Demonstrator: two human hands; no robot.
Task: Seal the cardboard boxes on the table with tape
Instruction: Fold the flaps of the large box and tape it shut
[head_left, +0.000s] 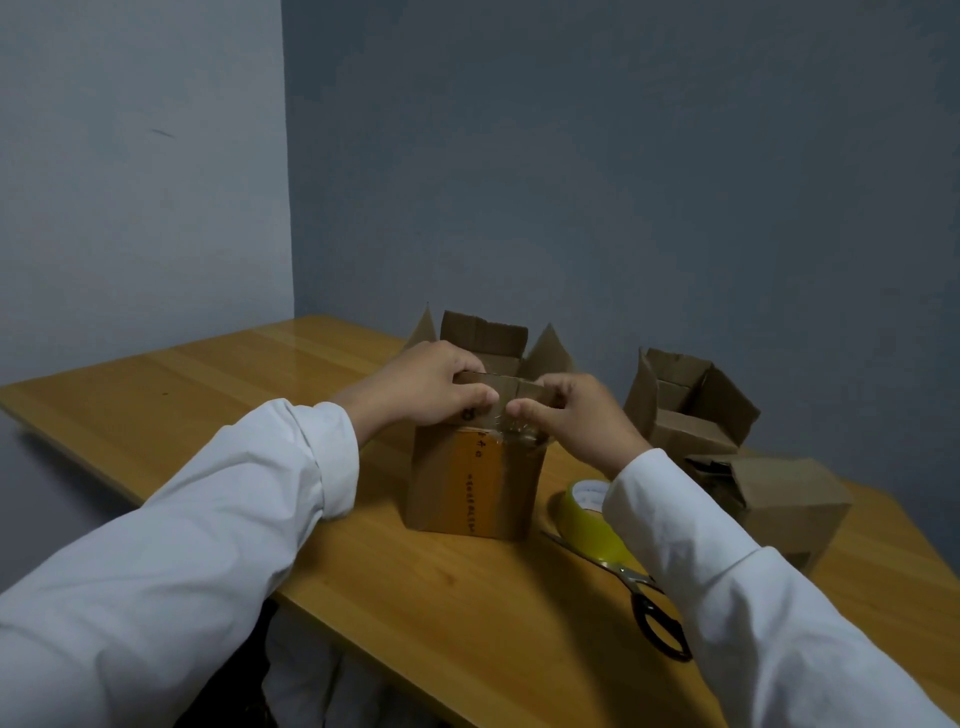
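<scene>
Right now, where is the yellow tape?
In the head view, the yellow tape roll lies on the table to the right of the box being held, partly hidden under the right sleeve, beside the scissors.

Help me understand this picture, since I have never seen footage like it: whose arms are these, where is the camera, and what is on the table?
There is no machine here. The camera sits on a person's head and looks forward and down, so the two white sleeves reaching in are that person's own arms.

The left hand and the right hand both hold the near top flap of a cardboard box that stands in the middle of the wooden table, fingers curled over its edge. Its other flaps stand up, so it is not yet sealed.

To the right lie a roll of yellow tape and, beside it, scissors with black handles. Farther right are two more boxes: an open one at the back and another in front of it.
</scene>
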